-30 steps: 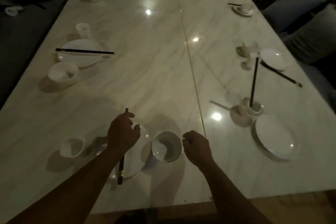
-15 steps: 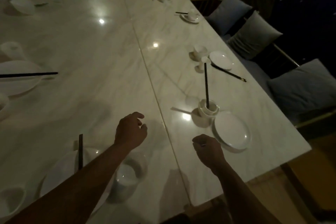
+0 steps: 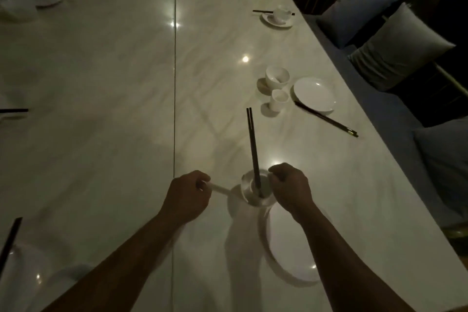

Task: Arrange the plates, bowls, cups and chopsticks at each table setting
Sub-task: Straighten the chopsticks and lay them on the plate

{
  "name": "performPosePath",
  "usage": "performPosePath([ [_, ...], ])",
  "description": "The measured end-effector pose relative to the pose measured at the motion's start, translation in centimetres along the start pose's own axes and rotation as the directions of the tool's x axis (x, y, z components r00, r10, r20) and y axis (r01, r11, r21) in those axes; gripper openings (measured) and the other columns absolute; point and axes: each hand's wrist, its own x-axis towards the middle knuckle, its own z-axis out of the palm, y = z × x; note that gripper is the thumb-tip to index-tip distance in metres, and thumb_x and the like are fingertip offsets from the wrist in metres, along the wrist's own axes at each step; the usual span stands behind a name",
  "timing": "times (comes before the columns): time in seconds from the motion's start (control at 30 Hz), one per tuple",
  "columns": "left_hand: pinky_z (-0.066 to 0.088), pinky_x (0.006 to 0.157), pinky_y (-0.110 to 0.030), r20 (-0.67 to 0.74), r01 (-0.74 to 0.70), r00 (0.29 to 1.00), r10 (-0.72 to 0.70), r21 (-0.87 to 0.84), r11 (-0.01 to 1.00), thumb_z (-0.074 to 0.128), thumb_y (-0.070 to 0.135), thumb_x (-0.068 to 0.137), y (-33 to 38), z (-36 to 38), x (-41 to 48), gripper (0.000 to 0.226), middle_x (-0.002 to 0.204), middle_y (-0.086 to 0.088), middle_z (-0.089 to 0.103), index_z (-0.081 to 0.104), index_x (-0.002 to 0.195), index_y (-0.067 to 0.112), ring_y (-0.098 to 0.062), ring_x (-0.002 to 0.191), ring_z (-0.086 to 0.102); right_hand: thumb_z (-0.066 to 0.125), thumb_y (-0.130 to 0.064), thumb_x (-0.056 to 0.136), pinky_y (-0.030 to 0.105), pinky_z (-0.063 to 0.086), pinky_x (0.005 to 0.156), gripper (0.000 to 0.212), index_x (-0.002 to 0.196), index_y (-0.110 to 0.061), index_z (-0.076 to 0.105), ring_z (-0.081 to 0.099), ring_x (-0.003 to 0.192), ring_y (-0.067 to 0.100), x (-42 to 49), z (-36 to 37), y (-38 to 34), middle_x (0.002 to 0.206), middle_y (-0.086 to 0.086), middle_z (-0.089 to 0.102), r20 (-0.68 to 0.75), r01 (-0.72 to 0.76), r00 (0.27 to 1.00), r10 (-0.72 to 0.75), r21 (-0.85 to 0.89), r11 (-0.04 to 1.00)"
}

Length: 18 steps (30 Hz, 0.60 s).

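A white bowl (image 3: 247, 191) stands near the table's front edge with a pair of black chopsticks (image 3: 253, 144) propped upright inside it. My right hand (image 3: 291, 189) grips the bowl's right rim with curled fingers. A white spoon handle (image 3: 219, 189) sticks out to the left of the bowl, and my left hand (image 3: 188, 196) pinches its end. A white plate (image 3: 291, 251) lies just in front of the bowl, partly under my right forearm.
Farther along the right side sit a bowl (image 3: 277, 76), a small cup (image 3: 279, 99), a plate (image 3: 315, 95) and loose chopsticks (image 3: 326, 119). More settings line the far end and left edge. Grey cushions (image 3: 395, 45) lie on a bench beyond the right edge.
The view has swung right to the bowl with the upright chopsticks. Both hands left the earlier setting; the left now holds the spoon handle and the right holds the bowl's rim.
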Motion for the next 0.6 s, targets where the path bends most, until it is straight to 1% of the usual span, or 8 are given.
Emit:
performPosePath([
  [0.1,0.055,0.082,-0.028,-0.008,0.052,0.999,-0.052,-0.022,0.998,0.067,0.022,0.083,2.5,2.2,0.8,0.019,0.088,0.006,0.070,0.069,0.102,0.024,-0.008,0.081,0.065,0.060,-0.024,0.094,0.022,0.045,0.079,0.026,0.119,-0.023,0.066,0.062,0.093,0.011,3.4,-0.2,-0.1,0.109,-0.004,0.068,0.103,0.067,0.992,-0.067,0.007,0.998],
  [0.2,0.050,0.077,-0.020,-0.067,0.075,0.995,-0.078,-0.034,0.997,0.067,0.022,0.085,4.6,3.4,1.3,0.021,0.090,0.005,0.070,0.069,0.106,0.023,-0.007,0.083,0.064,0.059,-0.025,0.095,0.024,0.050,0.079,0.028,0.123,-0.024,0.064,0.063,0.096,0.012,5.3,0.2,-0.4,0.113,-0.003,0.068,0.230,0.128,0.965,-0.124,0.001,0.992],
  [0.27,0.046,0.074,-0.015,-0.092,0.077,0.993,-0.079,-0.032,0.997,0.066,0.023,0.086,5.7,4.1,1.8,0.023,0.093,0.006,0.070,0.068,0.109,0.022,-0.005,0.084,0.063,0.059,-0.025,0.096,0.024,0.049,0.078,0.028,0.123,-0.023,0.064,0.062,0.096,0.013,6.0,0.6,-0.6,0.115,-0.003,0.068,0.280,0.164,0.948,-0.154,-0.013,0.986],
  [0.37,0.044,0.075,-0.016,-0.113,0.087,0.989,-0.091,-0.040,0.995,0.067,0.025,0.087,7.1,4.9,2.8,0.026,0.095,0.006,0.070,0.067,0.113,0.022,-0.005,0.086,0.062,0.058,-0.024,0.097,0.024,0.045,0.081,0.023,0.119,-0.021,0.065,0.060,0.097,0.013,6.5,1.0,-0.5,0.116,-0.003,0.067,0.306,0.218,0.931,-0.198,-0.035,0.975],
  [0.47,0.043,0.078,-0.018,-0.106,0.071,0.991,-0.076,-0.056,0.996,0.067,0.027,0.088,8.7,5.7,3.7,0.030,0.098,0.005,0.070,0.065,0.117,0.022,-0.005,0.087,0.061,0.059,-0.023,0.097,0.023,0.047,0.082,0.021,0.117,-0.021,0.065,0.064,0.100,0.016,6.6,1.3,-0.3,0.116,-0.002,0.068,0.306,0.232,0.928,-0.213,-0.025,0.972],
  [0.53,0.047,0.080,-0.021,-0.109,0.063,0.991,-0.071,-0.072,0.995,0.068,0.027,0.087,9.6,6.2,4.4,0.030,0.097,0.003,0.072,0.066,0.116,0.020,-0.008,0.086,0.063,0.060,-0.023,0.096,0.024,0.049,0.081,0.021,0.116,-0.019,0.066,0.065,0.099,0.017,6.5,1.1,-0.2,0.113,0.000,0.069,0.294,0.241,0.929,-0.226,-0.017,0.970],
  [0.6,0.052,0.083,-0.028,-0.114,0.058,0.991,-0.068,-0.086,0.995,0.070,0.027,0.085,9.9,6.8,4.9,0.027,0.094,0.000,0.073,0.069,0.110,0.018,-0.013,0.086,0.066,0.061,-0.023,0.096,0.026,0.051,0.081,0.022,0.116,-0.018,0.067,0.066,0.099,0.017,6.2,0.8,-0.3,0.111,0.000,0.070,0.262,0.253,0.934,-0.241,-0.013,0.967],
])
